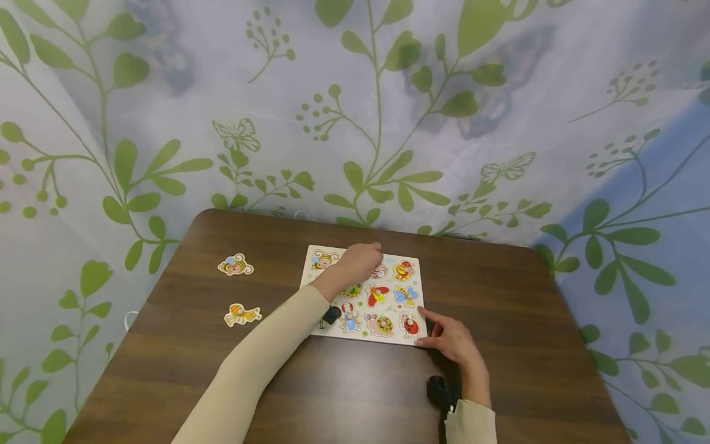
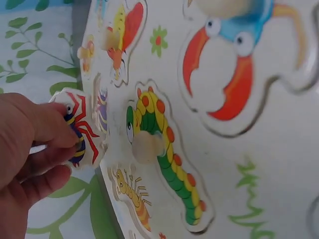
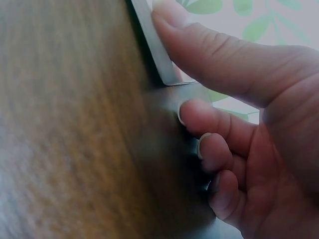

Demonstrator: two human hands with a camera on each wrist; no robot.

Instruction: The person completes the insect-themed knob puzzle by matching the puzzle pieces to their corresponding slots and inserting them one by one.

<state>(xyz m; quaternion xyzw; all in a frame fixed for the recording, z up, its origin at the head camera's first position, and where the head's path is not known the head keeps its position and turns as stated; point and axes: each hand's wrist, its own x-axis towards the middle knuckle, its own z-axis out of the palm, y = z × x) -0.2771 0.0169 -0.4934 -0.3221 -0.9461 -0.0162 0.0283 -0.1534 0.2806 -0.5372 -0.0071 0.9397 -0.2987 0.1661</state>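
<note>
My left hand [image 1: 360, 262] is over the far edge of a white wooden insect puzzle board [image 1: 391, 309]. Its fingers pinch a spider puzzle piece [image 2: 82, 132] with red legs and a striped body. In the left wrist view, the piece is tilted beside a printed spider recess [image 2: 102, 105]. A green caterpillar piece [image 2: 167, 154] with a wooden knob lies in the board. At the near right corner, my right hand [image 1: 452, 339] holds the board's edge, with its thumb [image 3: 209, 55] against the border in the right wrist view and the other fingers curled below.
On the brown table [image 1: 510, 320], left of the board, lie a loose bee piece [image 1: 235, 265] and an orange-striped insect piece [image 1: 242, 314]. Several knobbed pieces, such as a ladybug [image 1: 410, 325], sit in the board. A leaf-patterned curtain [image 1: 355, 123] hangs behind the table.
</note>
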